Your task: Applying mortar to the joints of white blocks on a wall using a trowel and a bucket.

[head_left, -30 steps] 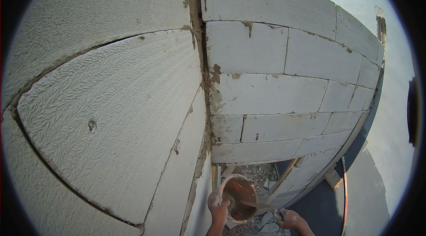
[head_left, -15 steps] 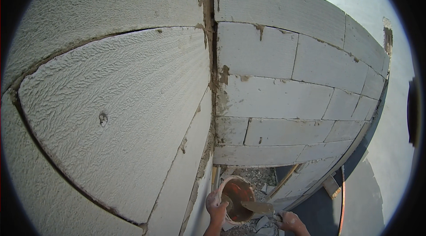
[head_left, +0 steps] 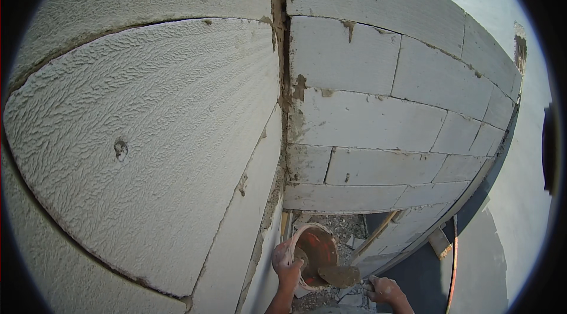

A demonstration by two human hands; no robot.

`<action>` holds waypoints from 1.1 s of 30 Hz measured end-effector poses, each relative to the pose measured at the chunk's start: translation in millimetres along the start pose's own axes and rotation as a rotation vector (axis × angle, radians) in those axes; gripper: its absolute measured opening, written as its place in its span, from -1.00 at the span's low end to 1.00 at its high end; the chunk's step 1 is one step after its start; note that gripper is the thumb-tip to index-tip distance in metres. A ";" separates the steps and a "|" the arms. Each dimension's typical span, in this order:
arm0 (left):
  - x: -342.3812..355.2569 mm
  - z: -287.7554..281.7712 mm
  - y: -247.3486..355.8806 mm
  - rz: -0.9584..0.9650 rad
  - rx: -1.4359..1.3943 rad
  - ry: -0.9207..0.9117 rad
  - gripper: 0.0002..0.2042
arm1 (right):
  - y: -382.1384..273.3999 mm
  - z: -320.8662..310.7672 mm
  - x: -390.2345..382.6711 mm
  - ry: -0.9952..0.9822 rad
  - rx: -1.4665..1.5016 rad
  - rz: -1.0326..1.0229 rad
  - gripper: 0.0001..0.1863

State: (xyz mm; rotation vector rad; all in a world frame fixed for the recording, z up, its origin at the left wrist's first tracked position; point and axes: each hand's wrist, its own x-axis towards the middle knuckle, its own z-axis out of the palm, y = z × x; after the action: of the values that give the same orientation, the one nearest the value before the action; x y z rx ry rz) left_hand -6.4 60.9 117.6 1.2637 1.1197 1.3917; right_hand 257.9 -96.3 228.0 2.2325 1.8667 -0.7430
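Note:
My left hand (head_left: 287, 259) grips the rim of a round bucket (head_left: 323, 232), which is orange-brown inside and smeared with mortar. The bucket tilts toward me, with grey mortar (head_left: 302, 255) along its inner side. Closed around the handle of a trowel, my right hand (head_left: 385, 289) is just right of the bucket. The mortar-coated blade of the trowel (head_left: 339, 277) lies over the bucket's near right rim. My fingers hide most of the trowel's handle.
A rough pale block wall (head_left: 136, 137) rises close on the left and meets a smoother block wall (head_left: 366, 119) at a mortar-stained corner joint (head_left: 284, 77). Rubble (head_left: 348, 225) and a wooden board (head_left: 377, 234) lie below. An orange-red pole or hose (head_left: 454, 261) runs down at right.
The trowel blade has turned so that more of its broad face shows. The bucket has risen slightly in view with my left hand still on its rim. The view has tipped downward.

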 end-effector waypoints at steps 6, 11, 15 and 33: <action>-2.2 -0.8 11.7 0.055 0.003 0.008 -0.38 | -4.4 -2.2 -8.4 0.138 0.078 -0.014 -0.62; -2.9 1.3 6.7 -0.065 -0.087 0.015 -0.46 | -1.6 -6.3 -10.5 0.236 0.215 -0.050 -0.64; -0.2 1.7 23.7 -0.171 -0.148 -0.060 -0.51 | 6.3 -3.6 -10.8 0.252 0.304 0.016 -0.61; -12.4 4.4 66.0 -0.163 -0.177 -0.064 -0.58 | -17.1 -27.1 -28.5 0.178 0.301 0.014 -0.60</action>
State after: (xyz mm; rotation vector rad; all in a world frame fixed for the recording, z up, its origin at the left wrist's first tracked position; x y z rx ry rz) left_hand -4.8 38.0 180.9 1.0591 1.0093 1.2892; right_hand 246.1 -106.7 267.9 2.5682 1.9252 -0.9044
